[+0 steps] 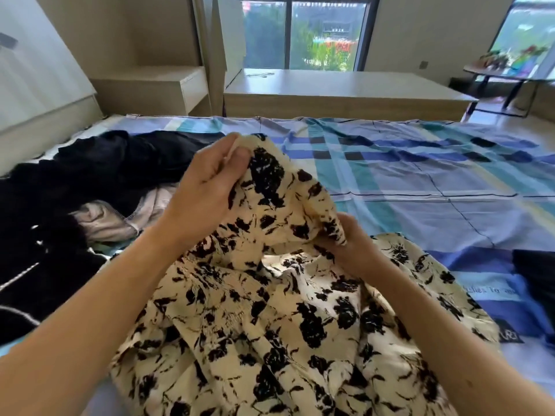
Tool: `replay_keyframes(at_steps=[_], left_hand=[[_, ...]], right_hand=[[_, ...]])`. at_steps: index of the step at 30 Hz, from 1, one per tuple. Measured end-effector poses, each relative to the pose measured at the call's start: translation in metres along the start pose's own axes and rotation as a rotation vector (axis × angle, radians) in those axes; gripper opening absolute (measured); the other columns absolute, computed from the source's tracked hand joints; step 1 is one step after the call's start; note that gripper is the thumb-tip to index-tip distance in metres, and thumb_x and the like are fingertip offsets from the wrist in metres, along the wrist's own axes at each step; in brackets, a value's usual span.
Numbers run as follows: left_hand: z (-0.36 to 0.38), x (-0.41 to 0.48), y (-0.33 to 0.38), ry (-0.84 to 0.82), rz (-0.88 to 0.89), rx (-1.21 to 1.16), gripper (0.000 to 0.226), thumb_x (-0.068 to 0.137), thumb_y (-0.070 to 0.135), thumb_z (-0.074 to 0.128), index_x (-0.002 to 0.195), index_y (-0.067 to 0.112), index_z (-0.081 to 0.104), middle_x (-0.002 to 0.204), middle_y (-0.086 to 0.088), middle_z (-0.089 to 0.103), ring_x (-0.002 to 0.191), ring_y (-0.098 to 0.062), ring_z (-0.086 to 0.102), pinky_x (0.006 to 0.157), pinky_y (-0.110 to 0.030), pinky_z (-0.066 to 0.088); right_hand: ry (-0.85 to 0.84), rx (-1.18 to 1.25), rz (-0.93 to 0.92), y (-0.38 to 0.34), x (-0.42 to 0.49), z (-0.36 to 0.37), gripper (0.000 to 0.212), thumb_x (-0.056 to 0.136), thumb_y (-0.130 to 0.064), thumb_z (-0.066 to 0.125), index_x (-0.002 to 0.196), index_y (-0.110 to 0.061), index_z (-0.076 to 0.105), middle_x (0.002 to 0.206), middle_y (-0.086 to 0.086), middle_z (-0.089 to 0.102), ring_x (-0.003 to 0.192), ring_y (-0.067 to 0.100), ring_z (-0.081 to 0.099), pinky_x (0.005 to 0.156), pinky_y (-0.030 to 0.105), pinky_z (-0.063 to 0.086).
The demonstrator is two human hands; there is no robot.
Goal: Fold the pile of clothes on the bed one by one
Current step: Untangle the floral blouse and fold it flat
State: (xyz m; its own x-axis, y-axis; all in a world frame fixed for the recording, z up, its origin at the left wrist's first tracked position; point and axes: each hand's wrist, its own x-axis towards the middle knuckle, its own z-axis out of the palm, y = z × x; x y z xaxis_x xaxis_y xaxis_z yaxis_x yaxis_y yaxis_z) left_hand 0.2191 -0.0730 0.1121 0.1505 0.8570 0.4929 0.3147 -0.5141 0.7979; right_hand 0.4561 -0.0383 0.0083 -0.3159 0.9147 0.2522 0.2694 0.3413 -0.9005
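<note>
**Left arm.** The bare forearm enters from the lower left and runs up and to the right. The left hand (pixel 207 181) is raised above the bed with its fingers directed up and away.

**Right arm.** The bare forearm enters from the lower right edge and runs up and to the left. The right hand (pixel 356 247) sits lower than the left and nearer the mattress. A hanging fold partly covers it.

**Item in hand.** This is a cream garment with black floral print (pixel 270 310); its type cannot be told. It lies bunched in the middle foreground, at the near side of the bed, over the plaid bedsheet (pixel 420 181). Its long axis runs roughly from the viewer toward the far side of the bed. The far end is lifted to a peak at the left hand. The bulk spreads wide and crumpled toward the camera, between the two forearms.

**Grip, left.** Thumb and fingers are drawn close together and pinch the garment's uppermost edge.

**Grip, right.** The fingers are curled into the cloth and hold a fold that drapes over the knuckles. The fingertips are hidden.

**Other contents.**
- A pile of dark clothes (pixel 90 181) lies on the bed to the left.
- A pale pink garment (pixel 120 217) lies among that pile.
- A dark item (pixel 534 280) rests on the sheet at the right edge, well apart from the pile.
- A low wooden platform (pixel 345 91) stands beyond the bed.
- A window (pixel 315 34) is behind the platform.
</note>
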Motion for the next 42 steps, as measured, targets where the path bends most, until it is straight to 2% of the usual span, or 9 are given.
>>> replay_keyframes(at_steps=[8,12,15,18,23,29,33,35,42], left_hand=[[-0.012,0.005,-0.039,0.085,-0.118,0.203,0.017,0.105,0.027,0.05,0.102,0.012,0.057,0.088,-0.008,0.063,0.076,-0.012,0.06,0.072,-0.032,0.05],[-0.021,0.006,-0.062,0.049,-0.179,0.21,0.01,0.102,0.02,0.056,0.111,0.017,0.06,0.102,0.005,0.068,0.094,-0.006,0.063,0.085,-0.024,0.046],[-0.039,0.002,-0.101,-0.044,-0.391,0.434,0.015,0.102,0.02,0.055,0.115,0.019,0.061,0.113,0.0,0.064,0.106,-0.017,0.06,0.091,-0.034,0.046],[-0.048,-0.015,-0.148,-0.271,-0.643,0.612,0.03,0.101,0.021,0.057,0.13,0.016,0.057,0.129,-0.007,0.061,0.114,-0.024,0.058,0.098,-0.037,0.047],[-0.04,-0.033,-0.197,-0.439,-0.81,0.782,0.063,0.093,0.05,0.062,0.145,0.019,0.043,0.142,-0.01,0.053,0.12,-0.023,0.055,0.102,-0.039,0.046],[-0.029,-0.025,-0.202,-0.257,-0.899,0.94,0.133,0.065,0.068,0.079,0.16,0.027,-0.005,0.166,-0.01,-0.019,0.152,-0.037,-0.018,0.117,-0.063,-0.001],[-0.048,-0.026,-0.213,-0.151,-0.964,0.83,0.097,0.08,0.055,0.071,0.155,0.015,0.025,0.161,-0.017,0.024,0.145,-0.036,0.03,0.116,-0.052,0.034],[-0.061,-0.026,-0.215,-0.154,-0.977,0.839,0.073,0.083,0.042,0.067,0.143,0.006,0.043,0.139,-0.016,0.051,0.113,-0.027,0.053,0.088,-0.037,0.048],[-0.077,-0.019,-0.209,-0.221,-0.997,0.808,0.029,0.079,0.026,0.078,0.101,0.007,0.072,0.091,-0.005,0.075,0.071,-0.016,0.061,0.065,-0.032,0.049]], right_hand=[[0.131,0.457,0.014,0.0,0.001,-0.055,0.009,0.09,-0.003,0.061,0.097,-0.006,0.066,0.088,0.008,0.069,0.085,0.031,0.061,0.081,0.043,0.047],[0.225,0.389,0.065,-0.011,-0.014,-0.089,0.013,0.077,-0.031,0.076,0.09,-0.028,0.075,0.081,-0.007,0.068,0.076,0.011,0.067,0.07,0.017,0.053],[0.533,0.178,0.271,0.008,-0.015,-0.12,0.03,0.097,-0.017,0.055,0.126,-0.02,0.063,0.088,-0.002,0.055,0.073,-0.01,0.064,0.061,0.0,0.04],[0.74,0.033,0.573,0.03,-0.029,-0.152,0.021,0.1,-0.004,0.045,0.114,-0.013,0.058,0.118,0.02,0.062,0.08,0.022,0.063,0.059,0.027,0.048],[0.629,-0.4,0.727,0.044,-0.037,-0.151,0.039,0.083,-0.024,0.052,0.117,-0.009,0.064,0.116,0.018,0.064,0.093,0.031,0.06,0.071,0.029,0.048],[0.395,-0.592,0.242,0.017,-0.005,-0.064,0.033,0.094,-0.011,0.062,0.126,-0.014,0.055,0.132,0.012,0.057,0.121,0.029,0.053,0.103,0.052,0.046],[0.146,-0.591,0.208,0.033,0.029,-0.016,0.052,0.093,-0.033,0.067,0.139,-0.014,0.048,0.144,0.008,0.05,0.131,0.024,0.048,0.111,0.045,0.041],[0.077,-0.607,0.245,0.043,0.051,-0.004,0.061,0.092,-0.043,0.066,0.143,-0.017,0.044,0.148,0.008,0.048,0.133,0.025,0.047,0.112,0.048,0.039],[-0.263,-0.749,0.65,0.07,0.113,0.014,0.084,0.082,-0.058,0.071,0.138,0.0,0.047,0.132,0.017,0.056,0.11,0.026,0.055,0.087,0.032,0.049]])
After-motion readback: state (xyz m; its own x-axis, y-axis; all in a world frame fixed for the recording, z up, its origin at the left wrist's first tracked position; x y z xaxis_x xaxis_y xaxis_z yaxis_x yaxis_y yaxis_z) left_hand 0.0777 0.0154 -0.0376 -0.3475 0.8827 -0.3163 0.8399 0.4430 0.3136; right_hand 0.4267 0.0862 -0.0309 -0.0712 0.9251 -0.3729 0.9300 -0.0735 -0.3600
